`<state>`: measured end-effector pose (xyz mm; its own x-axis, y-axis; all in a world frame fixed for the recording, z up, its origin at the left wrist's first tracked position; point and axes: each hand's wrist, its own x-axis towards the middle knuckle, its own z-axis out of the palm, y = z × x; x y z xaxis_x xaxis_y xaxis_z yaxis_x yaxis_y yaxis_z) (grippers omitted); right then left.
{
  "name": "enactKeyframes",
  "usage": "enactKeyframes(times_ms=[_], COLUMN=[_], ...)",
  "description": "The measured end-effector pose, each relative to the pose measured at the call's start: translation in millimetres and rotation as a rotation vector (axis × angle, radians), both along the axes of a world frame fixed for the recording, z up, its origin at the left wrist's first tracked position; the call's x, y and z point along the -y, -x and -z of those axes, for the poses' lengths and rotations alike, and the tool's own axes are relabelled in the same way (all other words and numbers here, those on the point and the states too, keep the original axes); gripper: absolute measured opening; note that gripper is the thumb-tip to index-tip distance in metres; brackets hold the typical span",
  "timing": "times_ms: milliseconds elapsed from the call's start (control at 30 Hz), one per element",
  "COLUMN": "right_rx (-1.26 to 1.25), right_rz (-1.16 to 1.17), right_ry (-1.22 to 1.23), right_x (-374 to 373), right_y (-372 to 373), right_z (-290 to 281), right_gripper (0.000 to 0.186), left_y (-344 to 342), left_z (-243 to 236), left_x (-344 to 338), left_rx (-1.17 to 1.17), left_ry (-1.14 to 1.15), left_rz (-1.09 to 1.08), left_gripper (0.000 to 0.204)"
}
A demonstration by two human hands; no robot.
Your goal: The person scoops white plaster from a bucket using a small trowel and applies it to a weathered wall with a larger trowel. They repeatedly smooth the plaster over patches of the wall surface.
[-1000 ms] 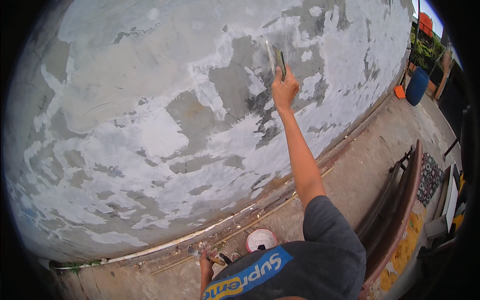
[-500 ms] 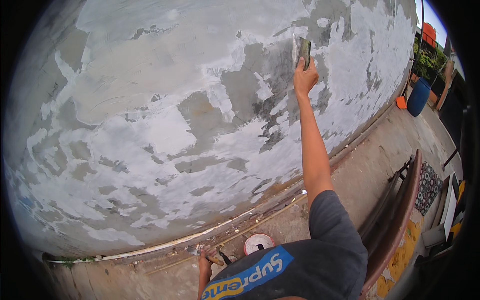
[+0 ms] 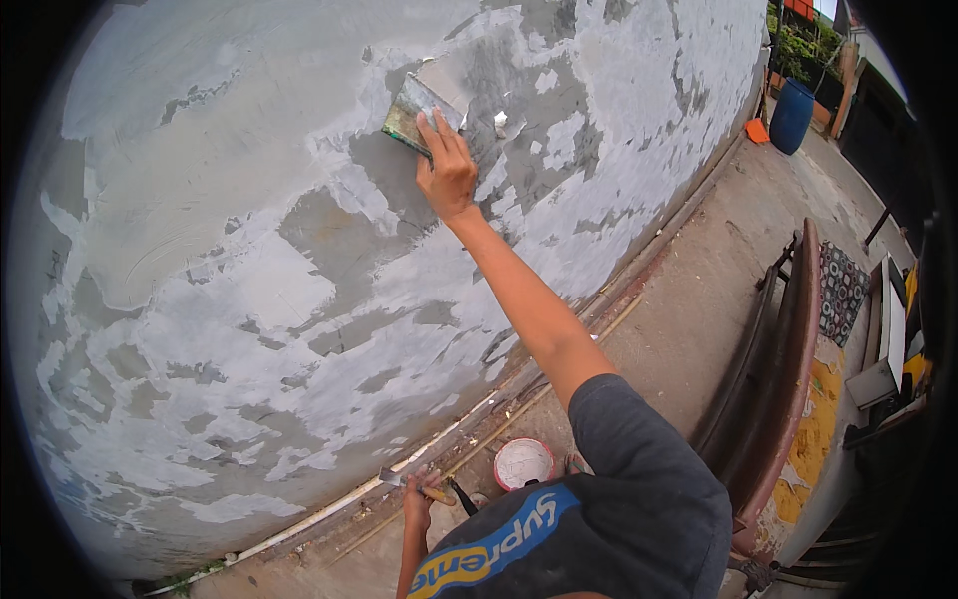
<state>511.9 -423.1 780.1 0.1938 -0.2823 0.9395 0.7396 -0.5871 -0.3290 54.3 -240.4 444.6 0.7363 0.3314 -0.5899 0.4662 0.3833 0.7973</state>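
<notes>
A blue barrel (image 3: 791,115) stands at the far right, with a small orange container (image 3: 757,131) just beside it on the ground and green plants (image 3: 798,45) behind. A long brown bench (image 3: 788,349) runs along the right side. Right of it lies a dark patterned mat (image 3: 841,292). Thin rods (image 3: 559,364) lie along the foot of the wall. The concrete floor (image 3: 699,290) stretches between them.

An outdoor yard beside a house: patchy half-plastered wall (image 3: 249,299) at ten o'clock, blue barrel (image 3: 791,115) at one, concrete ground (image 3: 699,299).
</notes>
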Motion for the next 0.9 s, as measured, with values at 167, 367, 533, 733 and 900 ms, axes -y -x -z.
enactKeyframes(times_ms=[167, 367, 533, 733, 900], right_rx=[-0.013, -0.309, -0.346, -0.403, -0.394], right_rz=[-0.091, -0.282, 0.021, 0.071, -0.023], right_ry=[0.046, -0.278, -0.478, -0.500, -0.457], right_x=[-7.8, 65.2, 119.3, 80.6, 42.6], right_y=[25.9, 44.8, -26.8, -32.8, 2.1], right_z=[26.9, 19.7, 29.3, 30.8, 11.5], right_gripper=[0.062, 0.023, 0.017, 0.025, 0.026], left_y=[-31.2, -21.3, 7.5, 22.5, 25.9], left_z=[-10.3, -3.3, 4.6, 11.0, 7.3], left_x=[16.8, 21.5, 21.3, 12.7, 2.4], left_rx=[0.041, -0.024, -0.070, -0.061, -0.035], left_ry=[-0.030, -0.054, -0.029, -0.013, -0.011], left_rz=[0.154, 0.132, 0.084, 0.016, -0.007], left_gripper=[0.055, 0.052, 0.052, 0.053, 0.053])
